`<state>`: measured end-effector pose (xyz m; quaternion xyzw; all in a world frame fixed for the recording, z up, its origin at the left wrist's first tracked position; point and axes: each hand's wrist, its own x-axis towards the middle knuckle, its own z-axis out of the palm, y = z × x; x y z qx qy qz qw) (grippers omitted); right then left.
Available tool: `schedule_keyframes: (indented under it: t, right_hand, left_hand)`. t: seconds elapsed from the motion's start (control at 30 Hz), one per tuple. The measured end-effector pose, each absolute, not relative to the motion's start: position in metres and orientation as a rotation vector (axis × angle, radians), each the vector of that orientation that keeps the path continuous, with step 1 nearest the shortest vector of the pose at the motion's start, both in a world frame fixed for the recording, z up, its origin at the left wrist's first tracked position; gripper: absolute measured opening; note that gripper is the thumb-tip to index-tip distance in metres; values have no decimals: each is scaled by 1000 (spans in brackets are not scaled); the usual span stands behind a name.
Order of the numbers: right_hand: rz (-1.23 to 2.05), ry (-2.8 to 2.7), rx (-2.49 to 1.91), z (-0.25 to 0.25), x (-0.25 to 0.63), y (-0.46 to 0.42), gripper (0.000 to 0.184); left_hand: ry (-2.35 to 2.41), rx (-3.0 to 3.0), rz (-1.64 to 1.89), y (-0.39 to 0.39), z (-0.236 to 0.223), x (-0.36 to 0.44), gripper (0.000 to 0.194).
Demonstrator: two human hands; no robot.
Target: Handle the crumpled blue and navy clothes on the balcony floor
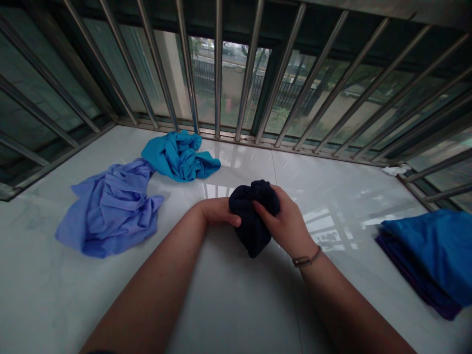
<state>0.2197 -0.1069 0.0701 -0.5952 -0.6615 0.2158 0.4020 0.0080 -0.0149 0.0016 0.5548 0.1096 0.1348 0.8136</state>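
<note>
A bunched dark navy cloth [252, 226] is held in the air over the white floor, between both hands. My left hand [221, 211] grips it from the left, thumb in front; its other fingers are hidden behind the fabric. On the right side, my right hand [285, 219] is closed around the bundle, with the thumb pressed on its front. What kind of garment it is does not show. Beyond my left arm lie a crumpled lavender cloth [114, 209] and, touching its far edge, a crumpled teal cloth [180, 156].
At the far right, a stack of folded fabric has a blue cloth [431, 248] on top and a purple cloth [442, 302] below. Metal bars [218, 73] before windows edge the glossy tiled floor [228, 305]. A small white scrap [396, 169] lies near the right corner.
</note>
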Motion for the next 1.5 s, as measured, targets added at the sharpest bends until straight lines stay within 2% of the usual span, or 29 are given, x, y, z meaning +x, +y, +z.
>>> schedule_keyframes:
  t: [0.13, 0.37, 0.5, 0.57, 0.63, 0.7, 0.83, 0.9, 0.97, 1.1, 1.33, 1.43, 1.5]
  right_hand:
    - [496, -1680, -1555, 69, 226, -103, 49]
    - [732, -1362, -1536, 66, 237, -96, 65]
    - [808, -1173, -1507, 62, 245, -90, 61]
    - [855, -1087, -1477, 62, 247, -88, 58]
    - [900, -1013, -1444, 62, 246, -87, 55]
    - [954, -946, -1418, 64, 244, -87, 52]
    - [1044, -834, -1363, 66, 242, -88, 49]
    - [1055, -806, -1327, 67, 243, -88, 49]
    - [1052, -769, -1273, 69, 243, -86, 53]
    - [1031, -610, -1085, 73, 245, -83, 64]
    - [834, -233, -993, 71, 272, -76, 45]
    - [725, -148, -977, 79, 294, -74, 47]
    - [685, -100, -941, 87, 310, -74, 54]
  left_hand:
    - [415, 1021, 380, -19, 2, 12, 66]
    - [557, 736, 906, -12, 1, 22, 74]
    - [602, 551, 1244, 6, 10, 16, 70]
    - [593, 502, 1313, 12, 17, 13, 78]
    - [564, 526, 1239, 12, 22, 11, 89]
    - [524, 624, 991, 7, 23, 11, 92]
    - [378, 893, 336, -9, 17, 15, 77]
    - [350, 966, 216, -14, 16, 17, 68]
    - [398, 962, 272, -17, 17, 19, 61]
    - [504, 884, 417, -17, 23, 21, 61]
    - [529, 898, 411, -18, 24, 23, 63]
    - [528, 899, 411, -18, 24, 23, 60]
    - [529, 898, 412, -18, 24, 23, 59]
